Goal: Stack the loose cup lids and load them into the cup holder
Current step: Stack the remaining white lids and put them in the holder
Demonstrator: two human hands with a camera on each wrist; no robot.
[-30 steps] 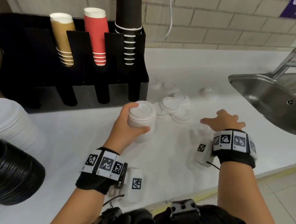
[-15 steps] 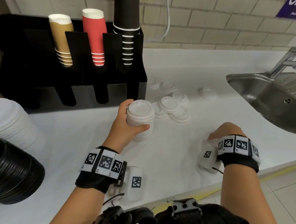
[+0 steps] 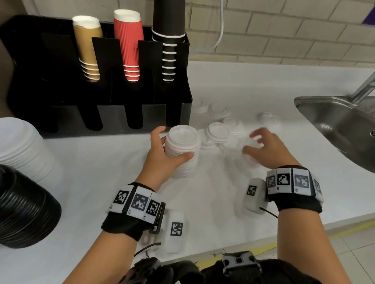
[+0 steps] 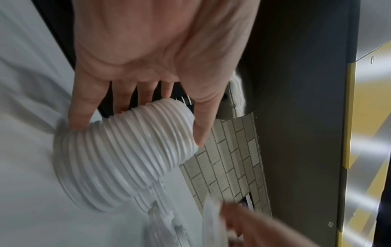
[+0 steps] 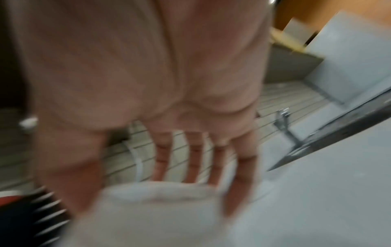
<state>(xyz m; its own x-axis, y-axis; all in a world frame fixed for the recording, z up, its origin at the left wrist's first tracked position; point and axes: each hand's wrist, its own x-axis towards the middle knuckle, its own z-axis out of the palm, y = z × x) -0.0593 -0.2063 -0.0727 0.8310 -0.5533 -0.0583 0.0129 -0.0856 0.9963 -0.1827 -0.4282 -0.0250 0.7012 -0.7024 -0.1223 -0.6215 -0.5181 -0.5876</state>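
Observation:
My left hand [image 3: 174,143] grips a tall stack of white cup lids [image 3: 183,148] that stands on the white counter, just in front of the black cup holder [image 3: 60,90]. In the left wrist view the thumb and fingers wrap the ribbed stack [image 4: 127,158]. My right hand [image 3: 251,143] hovers right of the stack, blurred, fingers spread around a single white lid [image 5: 160,217]; that lid also shows at the bottom of the left wrist view [image 4: 210,220]. Several loose lids [image 3: 218,131] lie between the stack and the sink.
The holder carries brown [image 3: 88,45], red [image 3: 129,43] and black [image 3: 168,28] cup stacks. Large white lids [image 3: 9,146] and black lids [image 3: 10,206] are piled at the left. A steel sink [image 3: 354,129] with a tap lies at the right.
My right hand has moved from the counter's front edge up and left toward the stack, now carrying a lid. The left hand keeps its grip on the stack and has hardly moved.

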